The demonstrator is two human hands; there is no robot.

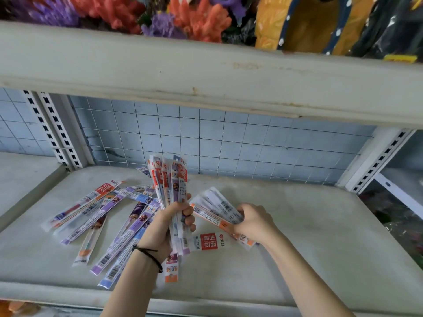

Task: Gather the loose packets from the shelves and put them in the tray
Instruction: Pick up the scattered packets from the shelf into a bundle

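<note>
Long narrow packets with orange, purple and blue printing lie on a pale shelf (297,236). My left hand (170,221) grips an upright bundle of packets (170,179) near the shelf's middle. Just to its right, my right hand (251,221) pinches a smaller fan of packets (214,208) low over the shelf. Several loose packets (91,216) spread across the shelf to the left of my left hand. One packet with a red label (207,242) lies between my wrists. No tray is in view.
An upper shelf edge (206,74) runs across above my hands, holding orange and purple coral-like decorations (137,14) and dark and yellow goods (320,21). A wire grid back panel (229,143) closes the rear. Slotted uprights (52,131) stand left and right.
</note>
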